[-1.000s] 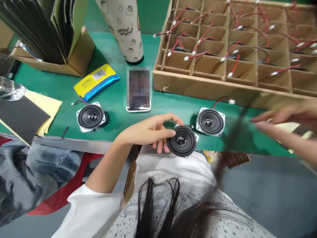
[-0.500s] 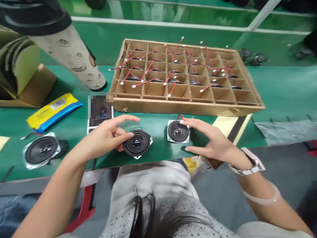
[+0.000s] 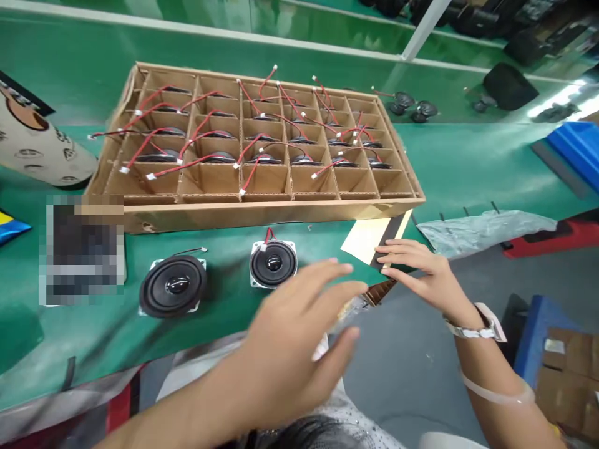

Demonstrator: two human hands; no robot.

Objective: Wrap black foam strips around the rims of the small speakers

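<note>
Along the near edge of the green workbench, 2 loose speakers lie face up.

Item 1: round black speaker, a thin wire running from its far side to a white plug.
Item 2: silver-framed speaker, red wires rising from its far edge, just in front of the tray.

Left hand: open, fingers spread, blurred, grasping nothing, just in front of item 2 above the bench edge.
Right hand: open and released, holding nothing, fingertips at a cream sheet and a black strip. A white wristwatch sits on that wrist.

Behind the speakers: long cardboard tray with many compartments, most holding speakers with red wires and white plugs.

Left of the speakers: phone, pixelated; printed bottle, lying on its side; blue and yellow packet, cut off by the frame.

Beyond the tray: 2 small speakers on a further bench.

Right of the bench: grey plastic sheet; cardboard box.
</note>
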